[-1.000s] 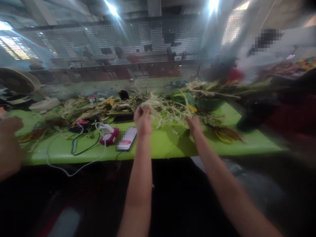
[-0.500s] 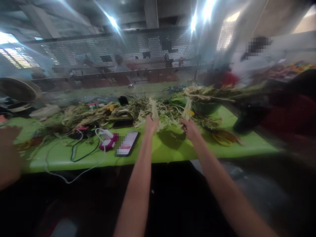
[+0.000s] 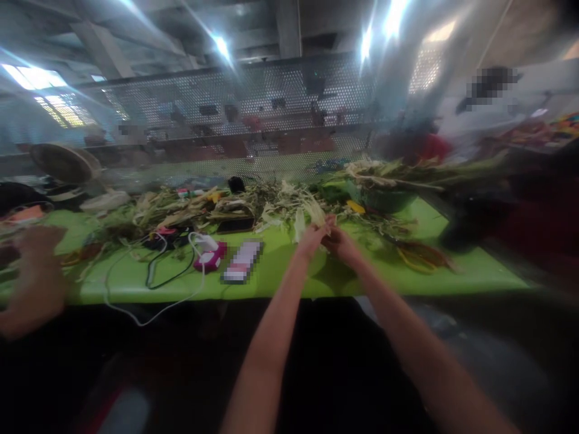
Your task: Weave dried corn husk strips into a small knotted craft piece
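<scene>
My left hand [image 3: 311, 237] and my right hand [image 3: 340, 241] meet over the green table [image 3: 289, 268], fingers closed together on a pale corn husk [image 3: 310, 216]. Both are blurred by motion. Just behind them lies a long heap of green and pale husks and leaves [image 3: 226, 205] spread across the table's back half.
A phone [image 3: 242, 261], a pink device with a white plug [image 3: 208, 252] and dark and white cables [image 3: 158, 274] lie left of my hands. A green basin full of leaves [image 3: 384, 196] stands at the right. Another person's hand [image 3: 36, 265] is at the far left. A perforated screen rises behind.
My hands were apart, each on a husk piece; they have come together at the middle and dropped lower toward the table.
</scene>
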The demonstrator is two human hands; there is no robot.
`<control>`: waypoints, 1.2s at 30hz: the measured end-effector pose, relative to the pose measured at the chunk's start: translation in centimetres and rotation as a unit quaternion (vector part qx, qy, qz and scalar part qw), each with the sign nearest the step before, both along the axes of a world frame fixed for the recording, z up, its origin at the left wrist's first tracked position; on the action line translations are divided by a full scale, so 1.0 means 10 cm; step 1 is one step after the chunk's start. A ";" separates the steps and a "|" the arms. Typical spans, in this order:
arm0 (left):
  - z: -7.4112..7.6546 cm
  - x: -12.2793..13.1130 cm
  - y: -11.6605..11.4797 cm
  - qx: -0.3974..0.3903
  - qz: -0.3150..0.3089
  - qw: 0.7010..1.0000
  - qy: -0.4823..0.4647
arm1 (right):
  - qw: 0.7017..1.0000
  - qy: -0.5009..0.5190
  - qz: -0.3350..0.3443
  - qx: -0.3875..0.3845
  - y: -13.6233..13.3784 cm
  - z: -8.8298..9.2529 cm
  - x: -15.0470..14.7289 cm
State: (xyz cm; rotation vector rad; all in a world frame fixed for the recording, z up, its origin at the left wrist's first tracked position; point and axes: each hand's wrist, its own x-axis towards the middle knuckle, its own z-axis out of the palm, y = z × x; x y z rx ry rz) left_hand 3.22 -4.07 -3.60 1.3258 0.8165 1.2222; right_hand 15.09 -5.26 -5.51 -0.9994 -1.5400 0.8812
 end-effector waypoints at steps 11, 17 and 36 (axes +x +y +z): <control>-0.09 -0.29 0.09 -0.053 0.077 0.976 -0.197 | 0.995 0.083 -0.045 -0.011 -0.03 0.10 0.14; -0.21 -0.21 0.09 -0.051 0.065 0.990 -0.117 | 0.998 0.054 -0.038 -0.020 -0.02 0.07 0.13; 0.00 -0.16 0.19 -0.128 0.097 0.939 -0.304 | 0.996 -0.068 0.046 -0.028 0.00 0.04 0.05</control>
